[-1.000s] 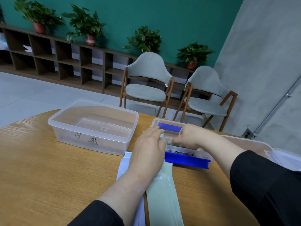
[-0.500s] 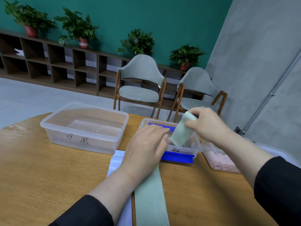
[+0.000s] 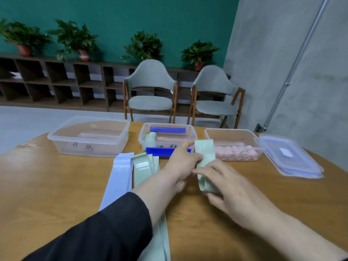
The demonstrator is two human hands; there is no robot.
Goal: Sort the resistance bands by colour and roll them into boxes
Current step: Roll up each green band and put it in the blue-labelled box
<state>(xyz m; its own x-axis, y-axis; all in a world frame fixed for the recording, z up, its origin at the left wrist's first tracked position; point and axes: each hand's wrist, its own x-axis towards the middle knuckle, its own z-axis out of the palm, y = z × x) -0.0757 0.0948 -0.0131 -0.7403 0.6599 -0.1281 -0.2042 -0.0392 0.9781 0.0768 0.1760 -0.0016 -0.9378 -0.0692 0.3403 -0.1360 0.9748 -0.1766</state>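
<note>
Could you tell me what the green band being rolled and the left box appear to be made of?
Green band: probably matte, rubbery latex; it bends softly between both hands. Left box: translucent, slightly glossy plastic; the table shows through its walls.

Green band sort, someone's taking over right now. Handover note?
Left hand: pinches the upper part of a green band, held above the table.
Right hand: grips the same band's lower, partly rolled end.
Middle box: one rolled green band inside.
Right box: pink rolls inside.
Left box: holds no bands.
Left to do: finish rolling the held band and box it; flat green bands and pale blue bands lie on the table.
</note>
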